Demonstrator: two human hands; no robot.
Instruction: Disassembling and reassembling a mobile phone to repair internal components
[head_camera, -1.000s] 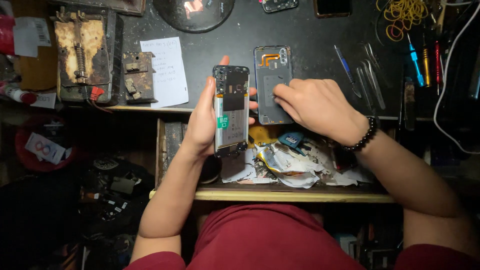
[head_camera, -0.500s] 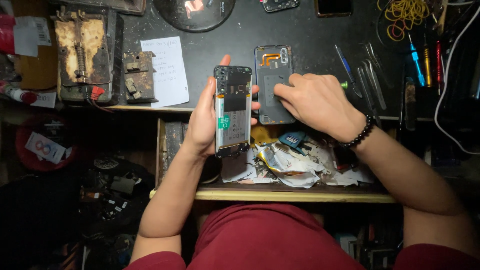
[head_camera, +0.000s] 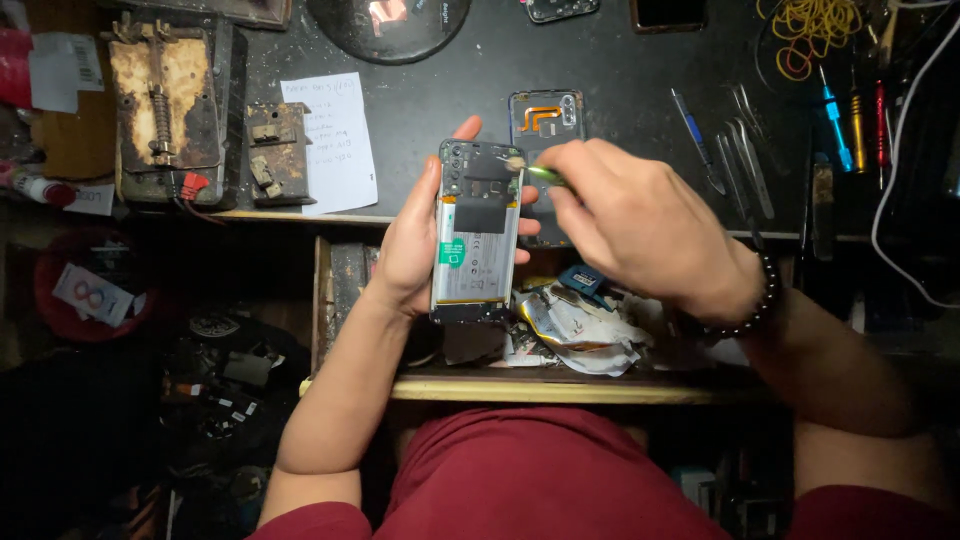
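Risk of slipping: left hand (head_camera: 415, 240) grips opened black smartphone body (head_camera: 478, 232), right hand (head_camera: 640, 225) pinches thin green-tipped tool (head_camera: 540, 174) near fragile parts

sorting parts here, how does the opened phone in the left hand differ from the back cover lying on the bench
The opened phone is held up off the bench in the left hand; the back cover lies flat on the black bench top.
The phone shows a pale battery and dark shielding; the cover is a dark shell with an orange flex strip.
The right hand brings a green-tipped tool to the phone and hides the cover's lower part.
Both are upright rectangles.
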